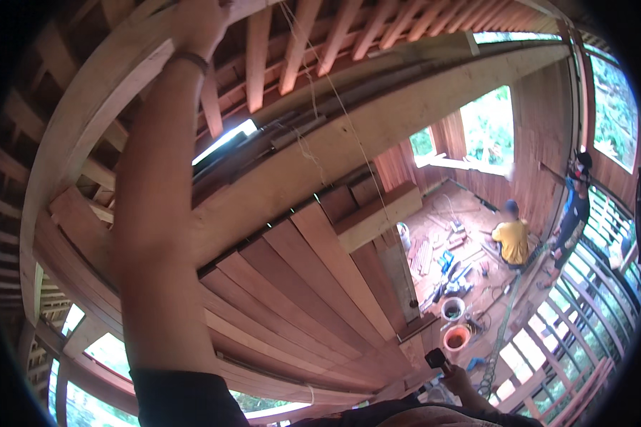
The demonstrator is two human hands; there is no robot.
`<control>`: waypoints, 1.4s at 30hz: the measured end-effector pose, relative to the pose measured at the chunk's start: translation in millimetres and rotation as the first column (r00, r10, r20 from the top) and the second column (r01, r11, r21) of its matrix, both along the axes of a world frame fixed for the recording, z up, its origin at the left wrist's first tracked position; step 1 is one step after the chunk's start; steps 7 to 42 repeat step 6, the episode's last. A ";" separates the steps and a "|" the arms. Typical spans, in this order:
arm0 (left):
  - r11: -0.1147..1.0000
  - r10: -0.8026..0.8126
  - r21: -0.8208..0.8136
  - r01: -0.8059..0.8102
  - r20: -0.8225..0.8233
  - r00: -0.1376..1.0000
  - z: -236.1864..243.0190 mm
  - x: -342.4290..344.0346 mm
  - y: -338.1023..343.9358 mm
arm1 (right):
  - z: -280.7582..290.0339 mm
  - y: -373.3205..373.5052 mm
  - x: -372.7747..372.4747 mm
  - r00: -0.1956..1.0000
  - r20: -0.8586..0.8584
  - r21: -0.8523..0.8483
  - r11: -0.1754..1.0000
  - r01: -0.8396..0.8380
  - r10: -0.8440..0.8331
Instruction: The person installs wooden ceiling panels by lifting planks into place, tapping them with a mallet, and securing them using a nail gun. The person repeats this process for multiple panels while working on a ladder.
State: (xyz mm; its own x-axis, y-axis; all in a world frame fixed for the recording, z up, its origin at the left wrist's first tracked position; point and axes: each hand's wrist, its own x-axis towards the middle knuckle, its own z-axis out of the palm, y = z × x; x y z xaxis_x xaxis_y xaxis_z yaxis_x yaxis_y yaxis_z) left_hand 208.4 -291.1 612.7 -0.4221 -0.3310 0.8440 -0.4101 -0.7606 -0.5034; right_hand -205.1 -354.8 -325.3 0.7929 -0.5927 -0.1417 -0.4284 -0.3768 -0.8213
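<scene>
My left arm stretches up to the top edge, where my left hand (199,28) is at a pale curved wooden beam (85,121). Its fingers are mostly cut off, so their grip cannot be made out. Low on the right, my right hand (457,378) is closed around a short tool with a black, blocky head (436,358); its exact kind is unclear. Between my arms lies a fan of reddish-brown wooden boards (292,277), below a broad pale beam (292,174). A short pale block of timber (379,215) juts out from that beam.
Far below, a person in a yellow top (511,238) crouches on the floor, and another person (571,213) stands by the railing (605,281). An orange bucket (456,337), a dark-filled bucket (452,308) and scattered tools lie there. Thin strings (349,121) hang from the rafters (299,46).
</scene>
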 end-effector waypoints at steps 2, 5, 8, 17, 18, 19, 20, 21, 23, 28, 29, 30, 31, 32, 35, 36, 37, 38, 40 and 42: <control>1.000 -0.016 -0.022 0.015 -0.019 1.000 -2.1 1.7 -0.6 | 5.1 -5.0 7.8 0.999 -0.004 -0.024 0.999 -0.033 0.033; 0.999 -0.030 0.020 0.030 -0.006 1.000 5.9 15.6 -2.1 | -1.2 -17.4 19.6 0.980 -0.190 -0.022 0.997 -0.068 0.063; 0.999 -0.032 0.031 0.033 -0.026 0.999 10.9 17.6 -4.6 | -1.6 -24.6 24.1 0.983 -0.171 0.008 0.998 -0.064 0.064; 0.999 -0.032 0.031 0.033 -0.026 0.999 10.9 17.6 -4.6 | -1.6 -24.6 24.1 0.983 -0.171 0.008 0.998 -0.064 0.064; 0.999 -0.032 0.031 0.033 -0.026 0.999 10.9 17.6 -4.6 | -1.6 -24.6 24.1 0.983 -0.171 0.008 0.998 -0.064 0.064; 0.999 -0.032 0.031 0.033 -0.026 0.999 10.9 17.6 -4.6 | -1.6 -24.6 24.1 0.983 -0.171 0.008 0.998 -0.064 0.064; 0.999 -0.032 0.031 0.033 -0.026 0.999 10.9 17.6 -4.6 | -1.6 -24.6 24.1 0.983 -0.171 0.008 0.998 -0.064 0.064; 0.999 -0.032 0.031 0.033 -0.026 0.999 10.9 17.6 -4.6 | -1.6 -24.6 24.1 0.983 -0.171 0.008 0.998 -0.064 0.064; 0.999 -0.032 0.031 0.033 -0.026 0.999 10.9 17.6 -4.6 | -1.6 -24.6 24.1 0.983 -0.171 0.008 0.998 -0.064 0.064; 0.999 -0.032 0.031 0.033 -0.026 0.999 10.9 17.6 -4.6 | -1.6 -24.6 24.1 0.983 -0.171 0.008 0.998 -0.064 0.064; 0.999 -0.032 0.031 0.033 -0.026 0.999 10.9 17.6 -4.6 | -1.6 -24.6 24.1 0.983 -0.171 0.008 0.998 -0.064 0.064; 0.999 -0.032 0.031 0.033 -0.026 0.999 10.9 17.6 -4.6 | -1.6 -24.6 24.1 0.983 -0.171 0.008 0.998 -0.064 0.064; 0.999 -0.032 0.031 0.033 -0.026 0.999 10.9 17.6 -4.6 | -1.6 -24.6 24.1 0.983 -0.171 0.008 0.998 -0.064 0.064; 0.999 -0.032 0.031 0.033 -0.026 0.999 10.9 17.6 -4.6 | -1.6 -24.6 24.1 0.983 -0.171 0.008 0.998 -0.064 0.064; 0.999 -0.032 0.031 0.033 -0.026 0.999 10.9 17.6 -4.6 | -1.6 -24.6 24.1 0.983 -0.171 0.008 0.998 -0.064 0.064; 0.999 -0.032 0.031 0.033 -0.026 0.999 10.9 17.6 -4.6 | -1.6 -24.6 24.1 0.983 -0.171 0.008 0.998 -0.064 0.064; 0.999 -0.032 0.031 0.033 -0.026 0.999 10.9 17.6 -4.6 | -1.6 -24.6 24.1 0.983 -0.171 0.008 0.998 -0.064 0.064; 0.999 -0.032 0.031 0.033 -0.026 0.999 10.9 17.6 -4.6 | -1.6 -24.6 24.1 0.983 -0.171 0.008 0.998 -0.064 0.064; 0.999 -0.032 0.031 0.033 -0.026 0.999 10.9 17.6 -4.6 | -1.6 -24.6 24.1 0.983 -0.171 0.008 0.998 -0.064 0.064; 0.999 -0.032 0.031 0.033 -0.026 0.999 10.9 17.6 -4.6 | -1.6 -24.6 24.1 0.983 -0.171 0.008 0.998 -0.064 0.064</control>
